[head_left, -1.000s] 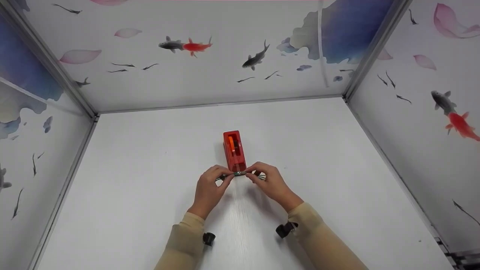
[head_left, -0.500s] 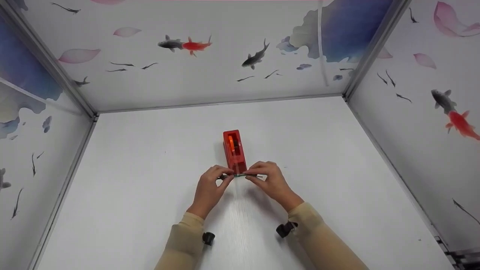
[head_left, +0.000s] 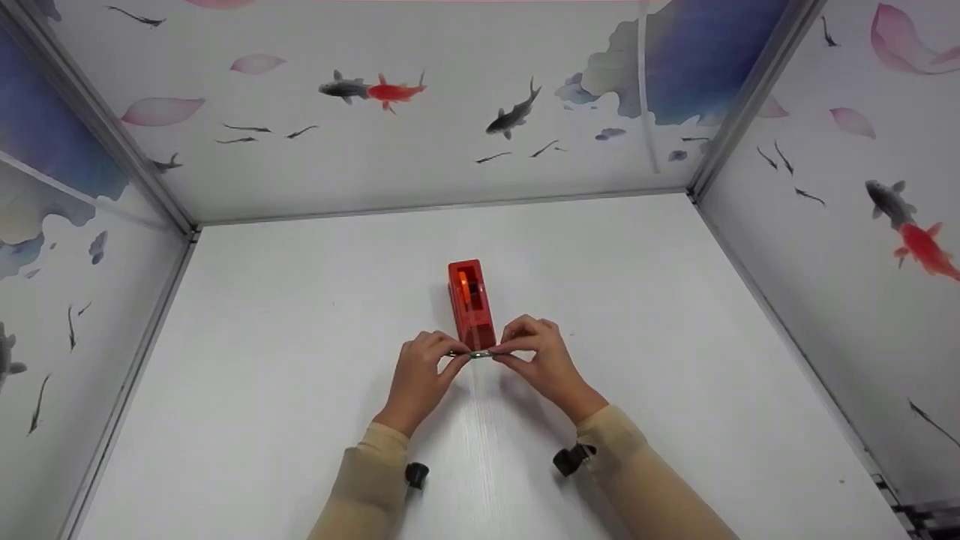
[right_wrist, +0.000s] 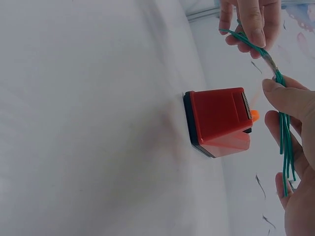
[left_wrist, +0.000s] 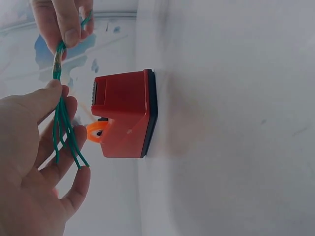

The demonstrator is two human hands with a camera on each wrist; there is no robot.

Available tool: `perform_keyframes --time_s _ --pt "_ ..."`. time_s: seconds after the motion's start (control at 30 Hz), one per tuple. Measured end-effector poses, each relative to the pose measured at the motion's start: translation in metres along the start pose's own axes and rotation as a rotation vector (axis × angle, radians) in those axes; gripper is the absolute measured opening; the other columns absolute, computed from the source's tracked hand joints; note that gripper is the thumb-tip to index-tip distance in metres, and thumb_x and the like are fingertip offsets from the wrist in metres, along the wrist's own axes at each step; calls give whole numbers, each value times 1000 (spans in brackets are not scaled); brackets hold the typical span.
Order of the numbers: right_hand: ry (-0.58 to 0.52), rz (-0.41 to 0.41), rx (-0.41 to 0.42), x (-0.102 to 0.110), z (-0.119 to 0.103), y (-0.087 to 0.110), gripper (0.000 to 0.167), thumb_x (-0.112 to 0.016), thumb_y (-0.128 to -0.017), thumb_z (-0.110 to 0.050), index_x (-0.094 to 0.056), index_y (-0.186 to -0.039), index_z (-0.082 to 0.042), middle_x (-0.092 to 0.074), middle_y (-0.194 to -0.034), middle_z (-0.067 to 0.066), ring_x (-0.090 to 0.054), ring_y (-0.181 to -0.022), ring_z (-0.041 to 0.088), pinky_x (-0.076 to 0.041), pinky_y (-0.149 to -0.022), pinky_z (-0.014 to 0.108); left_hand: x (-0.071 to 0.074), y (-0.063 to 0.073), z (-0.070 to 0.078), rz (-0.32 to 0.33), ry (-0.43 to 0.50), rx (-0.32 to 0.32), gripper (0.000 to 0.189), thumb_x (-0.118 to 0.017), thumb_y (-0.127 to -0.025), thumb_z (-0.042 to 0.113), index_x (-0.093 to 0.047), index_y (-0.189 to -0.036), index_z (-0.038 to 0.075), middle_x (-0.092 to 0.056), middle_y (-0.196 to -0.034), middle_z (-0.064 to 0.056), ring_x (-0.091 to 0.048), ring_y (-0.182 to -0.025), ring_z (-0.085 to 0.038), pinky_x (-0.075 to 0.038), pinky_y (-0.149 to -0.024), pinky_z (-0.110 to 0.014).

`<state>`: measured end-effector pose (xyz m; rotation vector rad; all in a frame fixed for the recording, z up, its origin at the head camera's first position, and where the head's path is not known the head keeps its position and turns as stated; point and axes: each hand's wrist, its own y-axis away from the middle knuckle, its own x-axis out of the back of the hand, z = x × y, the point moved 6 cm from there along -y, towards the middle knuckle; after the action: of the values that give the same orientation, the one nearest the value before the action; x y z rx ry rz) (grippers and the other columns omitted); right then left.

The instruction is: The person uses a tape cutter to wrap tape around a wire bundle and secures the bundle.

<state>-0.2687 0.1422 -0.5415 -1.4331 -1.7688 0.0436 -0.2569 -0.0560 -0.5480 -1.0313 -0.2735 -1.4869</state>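
Note:
A thin bundle of green wires [left_wrist: 62, 118] is stretched level between both hands, in front of the tape dispenser. Its middle is wrapped in shiny clear tape [left_wrist: 57, 63]. My left hand [head_left: 420, 384] pinches one side between thumb and fingertips, and its loose ends fan out across the fingers in the left wrist view. On the other side my right hand [head_left: 553, 369] pinches the bundle likewise, with wire ends [right_wrist: 287, 147] spread by the palm. The red tape dispenser [head_left: 481, 309] stands just beyond the hands, its toothed cutter facing them and an orange core [left_wrist: 96, 132] inside.
The white tabletop [head_left: 300, 337] extends around the dispenser. Printed panels with fish and petals, such as the back wall [head_left: 420, 157], enclose it at the back and both sides. Black wrist cameras [head_left: 574, 459] sit on the sleeves.
The wire bundle has shifted slightly toward the person, away from the dispenser's front. The wire ends beyond the right fingers show less in the head view. Both hands keep their pinch.

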Motion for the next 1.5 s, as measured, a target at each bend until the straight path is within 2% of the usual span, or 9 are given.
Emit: perform_keyframes --time_s 0.2,0.47,0.6,0.73,0.93,1.03,1.13,1.3,1.5 --pt "9 -6 -15 -1 1 1 17 -87 -82 -11 -85 -94 -22 -65 -97 -6 -64 -96 13 -31 -101 51 0 0 0 1 0 -2 11 -80 -91 30 -78 -100 23 -70 -96 7 -62 -95 -14 -51 -89 -40" --pt "52 14 -37 -2 2 1 12 -89 -81 -14 -85 -89 -22 -65 -93 -6 -63 -95 14 -28 -101 51 5 1 4 26 -28 -60 16 -85 -86 25 -78 -100 26 -70 -97 7 -62 -98 -16 -48 -97 -45" --pt "103 9 -48 -2 1 -1 11 -90 -80 -15 -84 -87 -21 -66 -93 -6 -63 -97 14 -28 -103 52 8 0 6 51 -32 -87 16 -86 -84 23 -79 -99 26 -69 -96 7 -61 -98 -14 -48 -96 -44" --pt "161 -33 -73 -4 -2 -5 12 -90 -81 -15 -84 -90 -22 -69 -95 -6 -65 -99 13 -27 -107 55 10 0 7 88 -21 -117 16 -87 -83 21 -80 -96 24 -69 -95 7 -61 -97 -14 -50 -93 -41" --pt "281 -158 -128 -6 -4 -9 23 -88 -83 -17 -81 -103 -24 -75 -100 -8 -70 -100 12 -23 -111 58 11 1 5 114 -31 -139 15 -87 -83 20 -79 -95 23 -68 -95 7 -61 -97 -12 -53 -86 -35" --pt "338 -207 -128 -7 -6 -9 21 -86 -86 -21 -81 -106 -26 -76 -100 -9 -68 -102 14 -22 -112 58 11 1 4 118 -41 -139 15 -87 -83 19 -80 -95 22 -68 -95 6 -60 -97 -12 -53 -86 -34" --pt "375 -250 -134 -10 -6 -8 18 -83 -89 -25 -82 -106 -28 -77 -99 -10 -66 -102 14 -20 -114 59 11 2 4 120 -70 -145 13 -87 -83 19 -80 -94 22 -69 -94 6 -61 -98 -13 -52 -90 -38" --pt "448 -273 -120 -14 -7 -7 16 -82 -90 -31 -82 -106 -30 -78 -97 -11 -66 -101 12 -21 -114 61 13 2 6 130 -135 -152 13 -88 -82 21 -81 -93 22 -70 -94 5 -61 -101 -16 -47 -101 -48" --pt "508 -259 -103 -16 -8 -6 15 -80 -90 -38 -83 -103 -32 -78 -92 -14 -65 -96 10 -23 -113 61 14 4 6 140 -153 -157 13 -88 -82 21 -81 -93 24 -71 -94 6 -61 -103 -16 -45 -102 -51"
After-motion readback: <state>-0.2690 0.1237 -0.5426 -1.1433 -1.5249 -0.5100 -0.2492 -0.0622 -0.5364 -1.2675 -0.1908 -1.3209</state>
